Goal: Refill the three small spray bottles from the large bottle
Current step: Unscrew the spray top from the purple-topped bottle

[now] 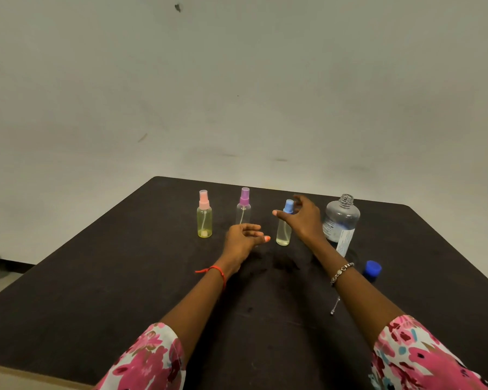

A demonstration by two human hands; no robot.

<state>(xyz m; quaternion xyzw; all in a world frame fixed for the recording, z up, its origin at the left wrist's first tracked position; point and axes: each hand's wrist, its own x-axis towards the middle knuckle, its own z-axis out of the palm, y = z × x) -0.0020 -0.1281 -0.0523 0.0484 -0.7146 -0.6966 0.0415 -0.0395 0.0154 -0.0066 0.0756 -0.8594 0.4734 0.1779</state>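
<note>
Three small spray bottles stand in a row on the dark table. The pink-capped bottle holds yellowish liquid, the purple-capped bottle looks clear, and the blue-capped bottle holds pale liquid. My right hand hovers by the blue cap with spread fingers, touching or nearly touching it. My left hand is open just left of that bottle and in front of the purple one. The large clear bottle stands uncapped at the right.
The large bottle's blue cap lies on the table in front of it, to the right of my right wrist. A pale wall rises behind the table's far edge. The table's left edge drops to the floor.
</note>
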